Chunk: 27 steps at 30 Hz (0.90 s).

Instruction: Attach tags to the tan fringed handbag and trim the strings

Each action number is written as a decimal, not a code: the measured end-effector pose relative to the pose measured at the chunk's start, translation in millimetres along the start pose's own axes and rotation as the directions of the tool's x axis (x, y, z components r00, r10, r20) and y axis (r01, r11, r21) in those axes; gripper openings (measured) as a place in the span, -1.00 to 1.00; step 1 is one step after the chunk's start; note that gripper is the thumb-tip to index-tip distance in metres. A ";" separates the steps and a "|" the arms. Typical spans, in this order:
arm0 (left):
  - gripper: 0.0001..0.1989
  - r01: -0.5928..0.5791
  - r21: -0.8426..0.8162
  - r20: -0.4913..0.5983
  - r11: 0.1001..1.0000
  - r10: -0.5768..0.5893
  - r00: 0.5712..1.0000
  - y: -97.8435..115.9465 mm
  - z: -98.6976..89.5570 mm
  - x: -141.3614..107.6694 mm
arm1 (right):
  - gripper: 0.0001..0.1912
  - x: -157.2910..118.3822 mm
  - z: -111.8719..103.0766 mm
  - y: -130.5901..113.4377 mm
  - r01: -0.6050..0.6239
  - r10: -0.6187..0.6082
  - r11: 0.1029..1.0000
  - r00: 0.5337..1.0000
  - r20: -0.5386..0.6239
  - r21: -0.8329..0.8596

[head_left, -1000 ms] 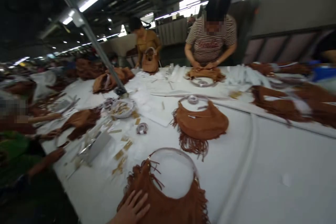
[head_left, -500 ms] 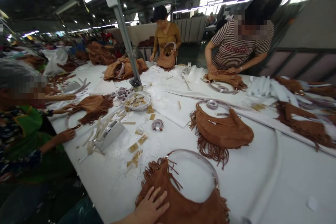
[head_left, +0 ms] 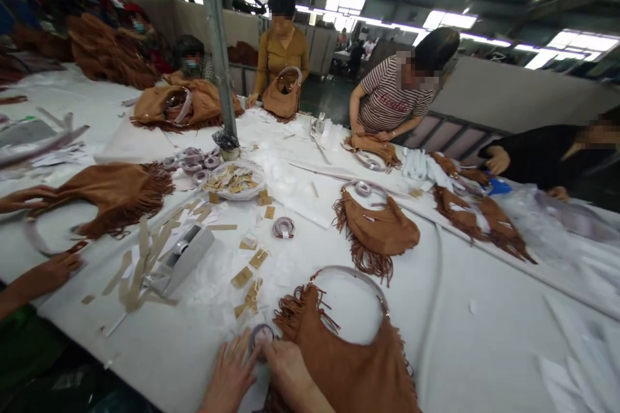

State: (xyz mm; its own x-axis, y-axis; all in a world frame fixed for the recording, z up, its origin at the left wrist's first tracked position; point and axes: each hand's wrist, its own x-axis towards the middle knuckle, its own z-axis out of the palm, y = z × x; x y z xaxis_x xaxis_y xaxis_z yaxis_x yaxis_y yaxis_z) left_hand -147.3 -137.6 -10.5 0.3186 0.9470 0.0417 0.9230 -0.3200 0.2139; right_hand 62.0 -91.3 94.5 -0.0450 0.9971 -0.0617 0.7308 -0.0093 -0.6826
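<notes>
A brown fringed bag [head_left: 349, 361] lies flat at the near edge of the white table, its pale strap curving away from me. Just left of it, a small coiled strap [head_left: 262, 335] is between my two hands. My left hand [head_left: 231, 368] lies beside the coil, fingers stretched out, fingertips at its left edge. With fingers bent together, my right hand [head_left: 290, 368] touches the coil's near right side, its wrist crossing the bag's left part. Another coil [head_left: 283, 227] and several tan cards [head_left: 242, 277] lie farther up.
Another fringed bag [head_left: 382, 226] lies beyond mine. A grey metal dispenser [head_left: 186, 258] and tan strips are left of centre, near a bowl of cards [head_left: 235, 181] and a post [head_left: 216, 45]. At left, another person's hands touch a bag [head_left: 111, 193]; people stand across the table.
The view has swung right. One hand that rested flat on the near bag is off it; both hands are now at a small coil left of the bag.
</notes>
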 end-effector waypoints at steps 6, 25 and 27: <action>-0.40 -0.062 -0.018 0.039 0.998 0.062 0.997 -4.8 2.5 17.9 | -0.62 30.3 -31.9 45.3 -0.085 0.074 0.969 0.996 -0.056 -0.233; -0.59 0.014 -0.134 -0.180 0.991 -0.039 0.983 35.1 -49.9 58.9 | -0.72 95.4 -64.5 100.0 -0.065 0.227 0.928 0.879 0.419 -0.367; -0.62 -0.170 -0.207 -0.192 0.964 0.130 0.973 55.7 -51.9 69.6 | -0.63 86.6 -63.1 99.0 -0.142 0.244 0.955 0.875 0.418 -0.260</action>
State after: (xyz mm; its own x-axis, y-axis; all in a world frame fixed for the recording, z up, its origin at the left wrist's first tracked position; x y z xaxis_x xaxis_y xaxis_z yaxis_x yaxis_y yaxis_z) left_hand -84.9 -88.0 54.9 0.3889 0.8852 0.2554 0.7906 -0.4630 0.4008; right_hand 173.4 -1.2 67.6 -0.1457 0.8383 -0.5254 0.8816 -0.1310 -0.4535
